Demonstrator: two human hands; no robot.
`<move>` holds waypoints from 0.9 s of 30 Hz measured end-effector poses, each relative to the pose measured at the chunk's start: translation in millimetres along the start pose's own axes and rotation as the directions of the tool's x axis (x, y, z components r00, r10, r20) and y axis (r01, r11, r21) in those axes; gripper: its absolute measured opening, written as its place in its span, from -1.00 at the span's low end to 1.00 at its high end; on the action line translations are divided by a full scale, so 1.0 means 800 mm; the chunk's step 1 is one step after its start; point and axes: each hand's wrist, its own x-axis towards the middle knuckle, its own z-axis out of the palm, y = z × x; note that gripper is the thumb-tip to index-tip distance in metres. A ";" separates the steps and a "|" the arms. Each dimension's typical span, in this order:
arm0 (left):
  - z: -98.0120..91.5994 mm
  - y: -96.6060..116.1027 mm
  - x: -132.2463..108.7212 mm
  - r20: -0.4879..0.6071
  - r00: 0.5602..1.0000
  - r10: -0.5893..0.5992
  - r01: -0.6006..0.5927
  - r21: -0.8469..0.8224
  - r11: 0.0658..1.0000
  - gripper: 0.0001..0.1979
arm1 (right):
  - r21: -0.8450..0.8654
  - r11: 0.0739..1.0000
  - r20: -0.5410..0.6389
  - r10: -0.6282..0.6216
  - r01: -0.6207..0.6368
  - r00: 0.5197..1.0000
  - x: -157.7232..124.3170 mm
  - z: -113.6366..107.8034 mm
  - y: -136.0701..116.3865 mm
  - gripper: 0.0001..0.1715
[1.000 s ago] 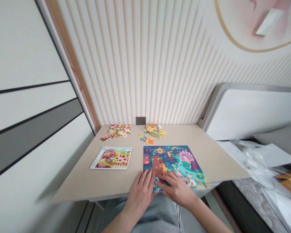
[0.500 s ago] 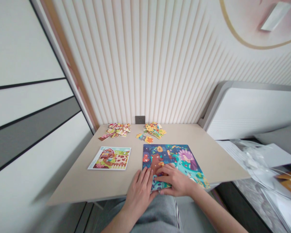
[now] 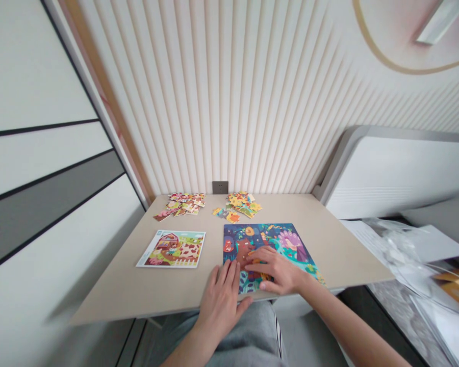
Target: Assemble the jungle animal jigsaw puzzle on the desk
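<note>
"So, where does the puzzle (image 3: 270,235) lie?"

"Flat on the table (image 3: 160,290), right of the card (image 3: 172,250), its near edge close to the table's near edge. I'd guess that's to have it within easy reach of both hands."

"What is the left hand (image 3: 221,295) doing?"

"It lies palm down, fingers straight and nearly side by side, thumb spread away, gripping nothing that shows. The fingertips rest over the puzzle's near left part, probably to stop it sliding."

"And the right hand (image 3: 277,270)?"

"Arched over the puzzle's nearer middle, fingers loosely bent, thumb apart from them. Whether anything is pinched or pressed underneath, I can't tell."

"Why is the card off to the side?"

"It's face up and well apart from the puzzle, perhaps so nothing covers it. The pink heap (image 3: 186,203) and the yellow heap (image 3: 243,203) sit apart near the wall (image 3: 222,102), likely to avoid mixing them."

"Which way does the puzzle point?"

"Its bear (image 3: 245,247) has its head toward the wall, so the top faces away from the hands. It looks widest left to right; I'd call that the long axis, though the slanted view makes it unsure."
</note>
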 end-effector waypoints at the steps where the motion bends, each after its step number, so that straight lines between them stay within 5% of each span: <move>1: -0.001 0.000 0.000 0.004 1.000 -0.002 0.002 -0.007 1.000 -0.22 | -0.025 1.000 -0.004 0.009 -0.009 1.000 -0.005 -0.003 0.000 -0.32; 4: -0.007 0.000 0.002 0.029 1.000 -0.001 0.002 -0.028 1.000 -0.24 | -0.107 0.989 -0.037 0.102 -0.105 0.994 -0.036 -0.014 0.001 -0.32; 8: -0.015 0.000 0.003 0.071 0.997 0.020 -0.017 -0.052 0.999 -0.32 | -0.228 0.913 -0.124 0.318 -0.339 0.940 -0.121 -0.019 0.009 -0.25; 13: -0.017 0.000 0.004 0.093 0.996 -0.004 0.012 -0.086 0.996 -0.34 | -0.289 0.692 -0.206 0.629 -0.661 0.749 -0.210 0.007 0.024 -0.09; 18: -0.023 -0.017 0.010 0.111 0.994 -0.025 0.036 -0.096 0.995 -0.41 | -0.244 0.605 -0.261 0.712 -0.758 0.652 -0.191 0.038 0.035 -0.16; 24: -0.039 -0.034 0.020 0.178 0.984 -0.015 0.031 -0.087 0.996 -0.52 | -0.062 0.678 -0.330 0.679 -0.733 0.656 -0.146 0.048 0.059 -0.29; 27: -0.042 -0.033 0.023 0.202 0.979 -0.011 0.026 -0.071 0.997 -0.53 | 0.088 0.676 -0.390 0.699 -0.731 0.600 -0.139 0.052 0.071 -0.16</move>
